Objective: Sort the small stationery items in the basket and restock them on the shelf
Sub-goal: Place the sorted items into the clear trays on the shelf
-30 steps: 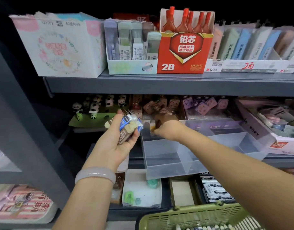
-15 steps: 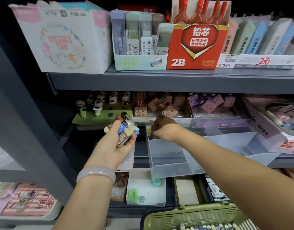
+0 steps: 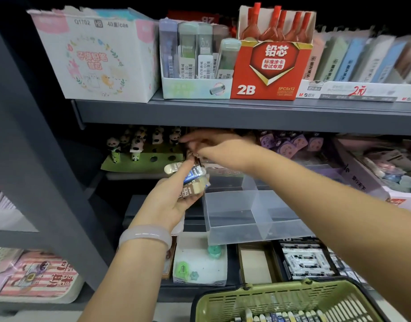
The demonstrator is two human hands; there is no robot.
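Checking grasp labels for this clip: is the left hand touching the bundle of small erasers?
Touching. The head view shows the left hand with fingers and thumb curled round the bundle of small erasers, gripping it with no gap.

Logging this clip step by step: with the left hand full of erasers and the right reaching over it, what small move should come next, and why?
Probably the right hand pinches one eraser from the bunch in the left hand's grip and drops it into the clear bin, whose visible part holds nothing; its fingertips already touch the bunch's top.
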